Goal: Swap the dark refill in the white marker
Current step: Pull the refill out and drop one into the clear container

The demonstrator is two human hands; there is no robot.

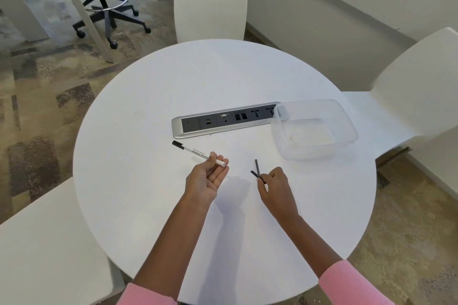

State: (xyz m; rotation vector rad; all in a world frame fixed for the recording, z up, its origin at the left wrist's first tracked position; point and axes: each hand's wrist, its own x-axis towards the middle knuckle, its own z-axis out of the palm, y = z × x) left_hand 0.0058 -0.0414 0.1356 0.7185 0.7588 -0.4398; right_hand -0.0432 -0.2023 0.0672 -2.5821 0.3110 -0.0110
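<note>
Left hand (207, 178) is palm up, fingers curled, pinching the white marker (198, 153) near its open back end, above the table's middle. Marker slants up and left, black cap (177, 143) at the far end, printed text on the barrel. Right hand (275, 187) is palm down, fingertips pinching two dark refills (257, 168) that cross in a V; one points up toward the far edge, the shorter-looking one angles left. Cannot tell which refill is old or new. Hands are apart, marker and refills not touching. Both are over the round white table (148, 106). Beyond the hands, a grey socket strip (223, 120) sits in the tabletop centre. Clear plastic tub (314, 129) near the right edge, one corner overlapping the strip's right end. Pink sleeves (352, 285) at the near edge. White chairs (210, 5) around the table.
</note>
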